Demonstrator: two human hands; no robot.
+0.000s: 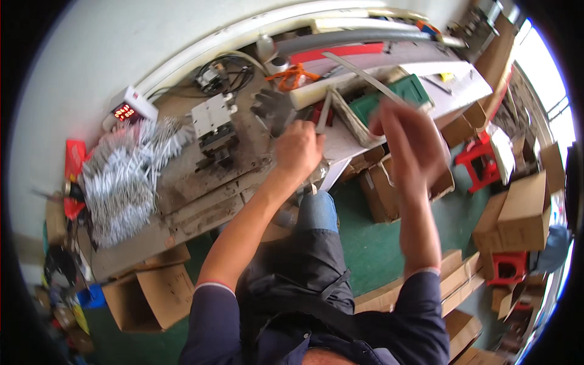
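Observation:
My left hand is closed in a fist at the bench's right end. A flat grey strip rises from it, its lower end hidden by the fingers. My right hand is raised over the right side, smeared by motion, so its grip is unclear. A long thin metal strip slants across a green tray and reaches that hand; whether the fingers hold it cannot be made out. Dark work gloves lie just beyond my left hand. Left of them stands a small metal fixture.
A big pile of thin whitish metal pieces covers the bench's left, beside a box with a red digital display. Orange cord and long tubes lie at the back. Cardboard boxes and a red stool stand right.

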